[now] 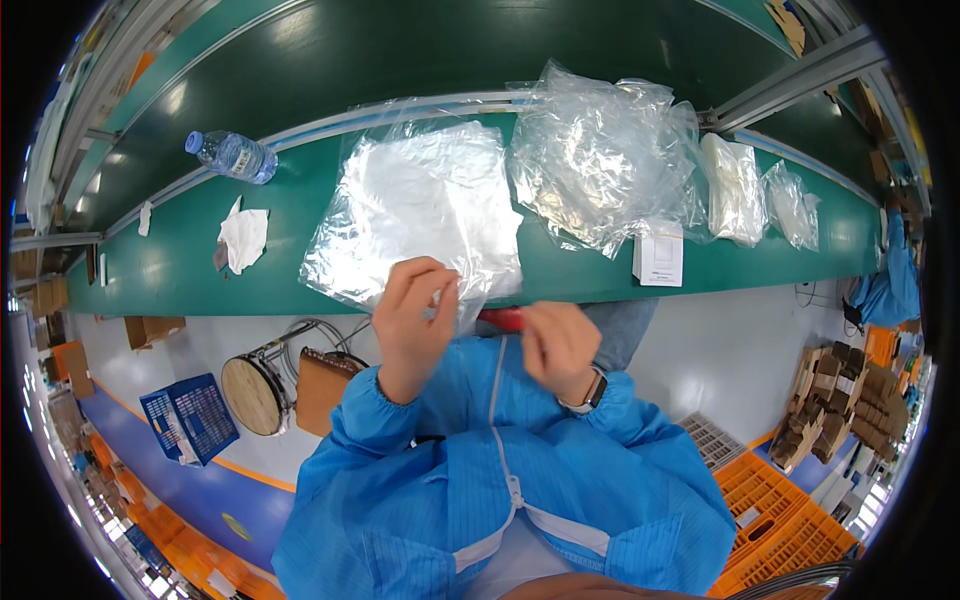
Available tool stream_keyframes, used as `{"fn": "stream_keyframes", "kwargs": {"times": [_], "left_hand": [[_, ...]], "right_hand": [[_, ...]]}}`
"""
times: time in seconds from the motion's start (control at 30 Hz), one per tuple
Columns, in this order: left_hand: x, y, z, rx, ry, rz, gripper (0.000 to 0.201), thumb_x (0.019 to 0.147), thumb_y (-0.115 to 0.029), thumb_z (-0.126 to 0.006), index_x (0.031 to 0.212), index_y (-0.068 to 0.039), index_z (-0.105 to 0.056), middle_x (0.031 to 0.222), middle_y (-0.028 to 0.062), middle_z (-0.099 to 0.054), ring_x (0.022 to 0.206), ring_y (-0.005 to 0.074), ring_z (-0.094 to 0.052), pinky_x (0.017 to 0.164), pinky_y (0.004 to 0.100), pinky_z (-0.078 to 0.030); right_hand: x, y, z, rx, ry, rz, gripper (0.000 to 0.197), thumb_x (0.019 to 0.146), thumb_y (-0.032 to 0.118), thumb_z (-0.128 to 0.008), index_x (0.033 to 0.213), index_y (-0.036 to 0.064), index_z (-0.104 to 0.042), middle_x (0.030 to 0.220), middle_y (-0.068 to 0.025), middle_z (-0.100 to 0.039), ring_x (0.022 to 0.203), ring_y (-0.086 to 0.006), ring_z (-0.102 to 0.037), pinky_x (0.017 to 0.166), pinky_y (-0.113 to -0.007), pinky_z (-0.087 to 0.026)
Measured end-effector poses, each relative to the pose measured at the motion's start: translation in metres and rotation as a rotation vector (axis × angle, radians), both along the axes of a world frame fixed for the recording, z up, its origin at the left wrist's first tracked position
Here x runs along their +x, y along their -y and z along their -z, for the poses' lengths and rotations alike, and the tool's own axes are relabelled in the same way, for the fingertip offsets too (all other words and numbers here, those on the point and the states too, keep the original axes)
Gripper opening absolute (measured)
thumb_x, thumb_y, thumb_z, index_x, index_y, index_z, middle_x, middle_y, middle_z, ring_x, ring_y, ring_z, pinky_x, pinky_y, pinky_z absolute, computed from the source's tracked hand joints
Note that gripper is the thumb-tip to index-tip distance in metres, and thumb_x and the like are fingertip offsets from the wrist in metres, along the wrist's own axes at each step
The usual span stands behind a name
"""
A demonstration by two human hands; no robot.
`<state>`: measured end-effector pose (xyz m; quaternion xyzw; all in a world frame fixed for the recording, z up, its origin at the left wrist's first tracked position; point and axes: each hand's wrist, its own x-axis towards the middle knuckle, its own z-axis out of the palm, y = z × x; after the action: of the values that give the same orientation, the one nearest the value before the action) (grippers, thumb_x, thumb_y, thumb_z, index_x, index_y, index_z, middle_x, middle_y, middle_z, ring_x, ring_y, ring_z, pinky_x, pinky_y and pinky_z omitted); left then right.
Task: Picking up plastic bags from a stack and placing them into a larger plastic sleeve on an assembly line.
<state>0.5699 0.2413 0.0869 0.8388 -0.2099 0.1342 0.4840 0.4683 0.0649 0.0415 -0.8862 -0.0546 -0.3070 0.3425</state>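
Observation:
My left hand (412, 322) is closed in a pinch on the near corner of a clear plastic bag, over the table's front edge. Under and beyond it lies a flat stack of clear plastic bags (420, 205), its surface shiny and creased. My right hand (562, 345) is closed round a slim red object (503, 319) whose end points toward my left hand. The rest of that object is hidden in my fingers, so its kind cannot be made out. A watch sits on my right wrist.
A loose heap of clear plastic bags (605, 160) lies right of the stack, with a small white box (658, 257) before it. Further right are folded bags (735, 190). On the left are a water bottle (232, 157) and crumpled tissue (243, 238). Below stand a round stool (253, 394) and blue crate (190, 420).

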Motion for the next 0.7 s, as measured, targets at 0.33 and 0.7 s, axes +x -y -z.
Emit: {"fn": "stream_keyframes", "kwargs": {"times": [0.33, 0.7], "left_hand": [[-0.029, 0.021, 0.035, 0.089, -0.023, 0.42, 0.018, 0.078, 0.004, -0.072, 0.095, -0.001, -0.073, 0.095, 0.0126, -0.068, 0.081, 0.0287, -0.068, 0.069, 0.0356, -0.057], [-0.039, 0.039, 0.018, 0.068, 0.167, 0.47, 0.022, 0.077, 0.0, -0.077, 0.097, -0.002, -0.071, 0.093, 0.0094, -0.067, 0.081, 0.0267, -0.068, 0.067, 0.0347, -0.055]], "right_hand": [[0.097, -0.03, 0.064, -0.353, -0.203, -0.409, 0.055, 0.092, 0.029, -0.069, 0.145, 0.0185, -0.058, 0.155, -0.0137, -0.049, 0.147, -0.0365, -0.041, 0.121, -0.061, -0.029], [0.135, -0.053, 0.022, -0.211, -0.282, -0.279, 0.089, 0.081, 0.06, -0.073, 0.157, 0.0239, -0.046, 0.169, -0.0192, -0.026, 0.153, -0.0497, -0.021, 0.118, -0.075, -0.015]]}}
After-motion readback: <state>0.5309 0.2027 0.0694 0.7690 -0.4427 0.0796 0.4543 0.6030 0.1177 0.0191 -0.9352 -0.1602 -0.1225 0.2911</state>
